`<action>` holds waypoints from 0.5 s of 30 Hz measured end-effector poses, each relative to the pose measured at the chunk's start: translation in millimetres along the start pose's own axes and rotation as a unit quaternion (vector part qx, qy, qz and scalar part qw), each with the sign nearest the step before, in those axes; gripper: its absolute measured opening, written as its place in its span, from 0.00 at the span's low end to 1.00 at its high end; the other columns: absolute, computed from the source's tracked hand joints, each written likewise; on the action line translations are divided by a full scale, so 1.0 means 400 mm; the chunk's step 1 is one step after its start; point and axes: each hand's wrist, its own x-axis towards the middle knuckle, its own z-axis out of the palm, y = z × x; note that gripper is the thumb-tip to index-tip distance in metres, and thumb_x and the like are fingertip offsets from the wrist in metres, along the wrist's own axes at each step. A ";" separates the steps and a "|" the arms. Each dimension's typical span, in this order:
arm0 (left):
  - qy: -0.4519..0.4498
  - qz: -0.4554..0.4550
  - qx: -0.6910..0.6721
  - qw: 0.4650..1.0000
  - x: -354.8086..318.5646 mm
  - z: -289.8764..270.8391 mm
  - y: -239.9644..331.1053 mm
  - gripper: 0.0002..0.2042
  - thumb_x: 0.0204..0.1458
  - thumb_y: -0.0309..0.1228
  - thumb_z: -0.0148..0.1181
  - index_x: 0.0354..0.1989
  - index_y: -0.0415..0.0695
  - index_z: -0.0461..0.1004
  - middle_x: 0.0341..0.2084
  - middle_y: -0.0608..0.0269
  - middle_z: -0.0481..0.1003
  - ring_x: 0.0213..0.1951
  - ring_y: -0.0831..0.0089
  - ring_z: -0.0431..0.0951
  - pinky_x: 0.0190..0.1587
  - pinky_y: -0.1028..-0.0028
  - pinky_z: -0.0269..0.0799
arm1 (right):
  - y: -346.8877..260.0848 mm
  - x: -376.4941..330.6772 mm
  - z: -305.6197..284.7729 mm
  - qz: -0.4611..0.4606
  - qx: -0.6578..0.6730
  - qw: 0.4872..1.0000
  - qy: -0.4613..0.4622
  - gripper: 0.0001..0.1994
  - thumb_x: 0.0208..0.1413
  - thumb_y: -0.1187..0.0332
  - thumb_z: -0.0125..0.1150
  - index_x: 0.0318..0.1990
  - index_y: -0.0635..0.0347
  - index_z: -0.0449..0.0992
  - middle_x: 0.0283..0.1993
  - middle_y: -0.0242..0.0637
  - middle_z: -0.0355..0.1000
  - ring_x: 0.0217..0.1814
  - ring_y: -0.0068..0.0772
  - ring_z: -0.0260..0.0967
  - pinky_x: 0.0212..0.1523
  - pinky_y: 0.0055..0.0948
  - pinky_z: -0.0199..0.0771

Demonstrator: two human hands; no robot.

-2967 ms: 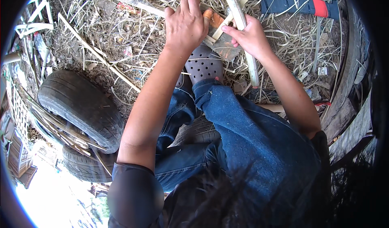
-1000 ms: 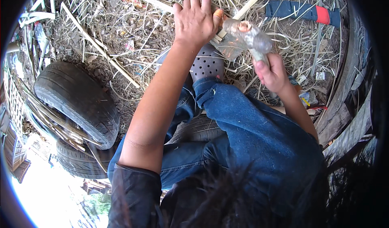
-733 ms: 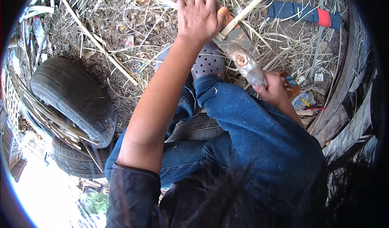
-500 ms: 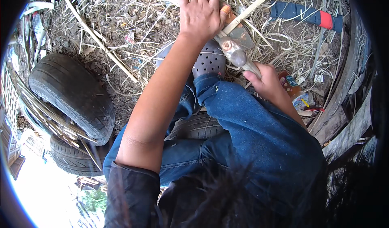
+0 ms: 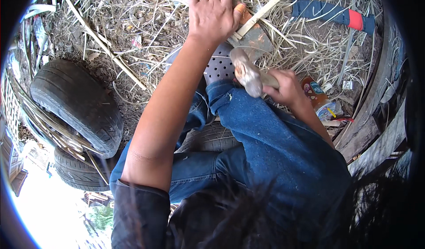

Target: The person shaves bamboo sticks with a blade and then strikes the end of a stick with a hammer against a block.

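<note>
Blue denim trousers [image 5: 274, 147] fill the middle, above a dark grey sleeve [image 5: 137, 213]. The shoe [image 5: 219, 65] is grey with a pattern of small dark holes. Black tyres [image 5: 77, 103] lie on pale straw [image 5: 301, 40] — a blue strap [image 5: 327, 12] (one red band) crosses it.

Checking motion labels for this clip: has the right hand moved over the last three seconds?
Yes. The right hand, gripping a tool handle, has drawn back from beside the left hand toward the knee, away from the blue and red tool on the straw.
</note>
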 end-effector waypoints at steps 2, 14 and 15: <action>-0.003 0.001 0.003 1.000 0.007 0.000 0.000 0.20 0.58 0.48 0.46 0.44 0.41 0.66 0.35 0.51 0.69 0.38 0.56 0.72 0.43 0.58 0.59 | 0.014 -0.038 -0.004 -0.123 0.015 0.992 -0.014 0.23 0.47 0.48 0.67 0.29 0.62 0.72 0.22 0.41 0.71 0.24 0.46 0.73 0.28 0.37 0.71; -0.046 -0.006 0.024 0.999 0.015 -0.011 0.006 0.21 0.59 0.48 0.44 0.46 0.40 0.65 0.37 0.51 0.70 0.41 0.57 0.72 0.46 0.58 0.59 | 0.036 -0.032 -0.010 -0.151 0.025 0.988 -0.005 0.22 0.49 0.48 0.65 0.28 0.62 0.72 0.21 0.40 0.70 0.22 0.45 0.72 0.24 0.36 0.71; -0.008 0.002 0.027 1.000 0.015 -0.008 0.007 0.21 0.59 0.48 0.44 0.47 0.40 0.65 0.37 0.51 0.70 0.41 0.57 0.72 0.46 0.58 0.59 | 0.024 -0.041 -0.016 -0.158 0.024 0.987 -0.001 0.23 0.49 0.47 0.65 0.28 0.61 0.72 0.21 0.40 0.69 0.21 0.45 0.71 0.24 0.36 0.70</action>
